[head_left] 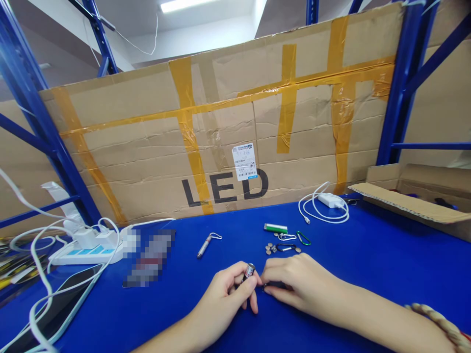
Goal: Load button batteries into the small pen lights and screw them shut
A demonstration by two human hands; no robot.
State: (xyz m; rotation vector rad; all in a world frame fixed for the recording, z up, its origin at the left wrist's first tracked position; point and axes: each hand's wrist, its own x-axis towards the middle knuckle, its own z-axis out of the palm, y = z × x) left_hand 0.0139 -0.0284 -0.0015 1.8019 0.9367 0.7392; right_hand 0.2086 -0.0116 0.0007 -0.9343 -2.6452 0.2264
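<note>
Lighting: bright, overhead; white ceiling tube (186, 5), overexposed; glare on orange tape (289, 108); soft, faint shadows on blue tabletop (147, 314); left hand (231, 291) and right hand (294, 277) fairly sharp; wide-angle stretch, blue posts (39, 98) leaning at edges; pixelated patch (150, 257), left; fine label print (244, 162) illegible.

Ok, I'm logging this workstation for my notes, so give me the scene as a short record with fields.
Left hand: holds a small cylinder
Right hand: fingertips close to the left hand; anything held is mostly hidden
Beyond right hand: green cylinder, green carabiner, small round discs
Beyond left hand: silver cylinder with clip
Far right: white charger, open cardboard box
Far left: power strip, phone
Surface: blue table
Backdrop: taped cardboard marked LED
</note>
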